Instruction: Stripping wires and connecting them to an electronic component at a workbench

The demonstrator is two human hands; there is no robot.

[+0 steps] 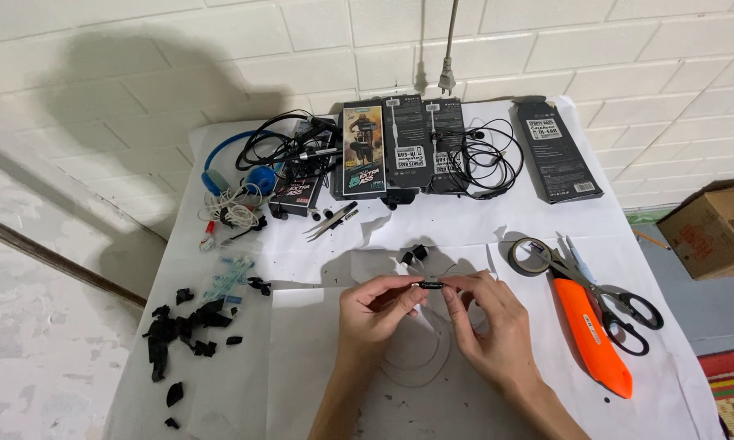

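Both my hands meet over the middle of the white-covered table (pixel 301 383). My left hand (pixel 375 310) and my right hand (pixel 489 322) pinch the two ends of a small black inline part (pixel 429 285) on a thin earphone cable. The pale cable (pixel 420 367) loops down on the table beneath my hands. Two black earbuds (pixel 414 254) lie just beyond my fingers.
An orange utility knife (pixel 595 334), black scissors (pixel 619 305) and a tape roll (pixel 531 257) lie at right. Black earphone boxes (pixel 403 147), tangled cables, blue headphones (pixel 232 167) and tweezers (pixel 332 220) sit at the back. Black scraps (pixel 183 326) litter the left. A cardboard box (pixel 713 232) stands off the table.
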